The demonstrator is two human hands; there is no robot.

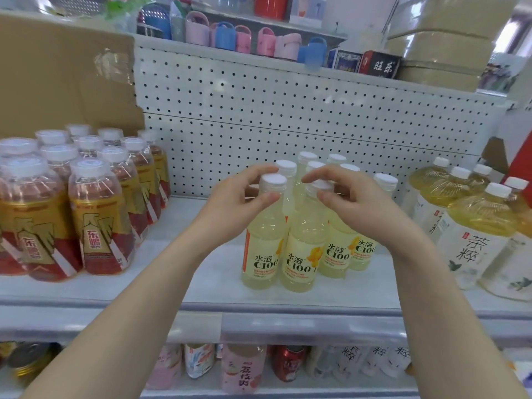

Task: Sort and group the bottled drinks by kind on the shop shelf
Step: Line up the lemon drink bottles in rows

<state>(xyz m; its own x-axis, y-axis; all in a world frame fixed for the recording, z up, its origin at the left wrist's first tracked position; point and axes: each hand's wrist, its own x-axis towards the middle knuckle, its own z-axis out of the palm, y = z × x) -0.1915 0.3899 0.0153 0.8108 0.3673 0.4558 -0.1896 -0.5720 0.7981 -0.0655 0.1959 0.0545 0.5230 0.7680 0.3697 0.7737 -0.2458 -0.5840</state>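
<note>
Left hand (239,203) pinching front C100 bottle (263,243) neck, right hand (357,203) pinching neighbour bottle (302,251). Probably full, slippery: gripping under cap seeming safest.

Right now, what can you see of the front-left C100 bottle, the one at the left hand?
The front-left C100 bottle is clear plastic, filled with pale yellow drink, with a white cap and a label with an orange edge. It stands upright on the shelf, close beside a neighbouring bottle of the same kind. The left hand pinches its neck.
</note>
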